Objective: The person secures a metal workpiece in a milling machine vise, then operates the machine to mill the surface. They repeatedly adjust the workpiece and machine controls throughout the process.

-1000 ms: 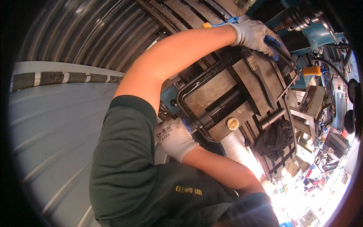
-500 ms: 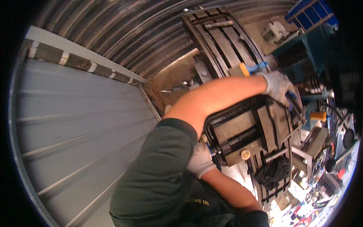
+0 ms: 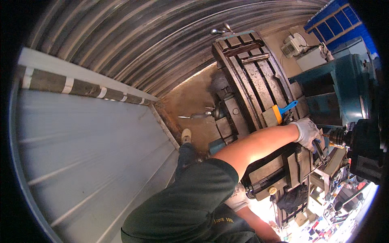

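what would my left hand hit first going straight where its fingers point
The left hand would likely meet the dark metal bar right ahead of it, perhaps already touching; the drill chuck appears off to the right, depth unclear.

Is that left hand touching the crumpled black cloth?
Apart. The head view shows the gloved left hand higher in the picture, with part of the vise between it and the cloth.

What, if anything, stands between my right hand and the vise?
Nothing visible does: your right hand is right beside the near end of the vise. Your left sleeve hides part of that hand, though, so I can't tell whether its fingers touch the vise.
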The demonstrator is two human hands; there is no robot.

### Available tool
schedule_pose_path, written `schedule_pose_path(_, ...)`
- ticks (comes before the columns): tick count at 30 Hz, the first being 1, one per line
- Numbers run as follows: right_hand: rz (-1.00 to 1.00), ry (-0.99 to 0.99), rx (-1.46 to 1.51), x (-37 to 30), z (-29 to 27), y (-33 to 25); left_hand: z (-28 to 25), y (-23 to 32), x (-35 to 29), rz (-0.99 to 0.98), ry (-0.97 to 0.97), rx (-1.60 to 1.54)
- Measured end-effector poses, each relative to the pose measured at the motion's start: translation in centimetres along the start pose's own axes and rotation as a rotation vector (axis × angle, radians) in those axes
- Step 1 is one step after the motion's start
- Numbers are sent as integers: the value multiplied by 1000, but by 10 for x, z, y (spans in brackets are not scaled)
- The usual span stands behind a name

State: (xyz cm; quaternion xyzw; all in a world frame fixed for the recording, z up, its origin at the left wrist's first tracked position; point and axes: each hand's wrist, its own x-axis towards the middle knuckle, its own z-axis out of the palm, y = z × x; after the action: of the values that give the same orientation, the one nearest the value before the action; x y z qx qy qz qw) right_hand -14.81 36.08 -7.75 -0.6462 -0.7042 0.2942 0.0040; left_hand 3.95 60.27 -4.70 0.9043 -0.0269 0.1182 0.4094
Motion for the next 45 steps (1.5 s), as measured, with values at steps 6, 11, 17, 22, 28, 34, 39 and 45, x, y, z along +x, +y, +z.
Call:
schedule_pose_path(6,144,24,116,7,-26,-13,-5,0,1,16,-34,23)
schedule_pose_path(11,111,44,102,-1,-4,-4,-14,6,5,4,-176,35)
schedule_pose_path(17,82,-80,99,3,-4,-3,-5,0,9,0,-175,131)
schedule_pose_path(22,42,17,22,3,-2,-6,-5,3,10,-24,-154,132)
schedule_pose_path(28,55,28,17,4,-9,-4,-7,0,15,-79,-210,110)
schedule_pose_path(34,155,7,-39,1,8,-7,-14,12,16,-90,-262,180)
schedule_pose_path(39,266,-177,63,3,2,-11,-16,8,13,-29,-245,150)
schedule_pose_path(45,298,-136,62,15,-20,-22,-13,0,17,-27,-321,159)
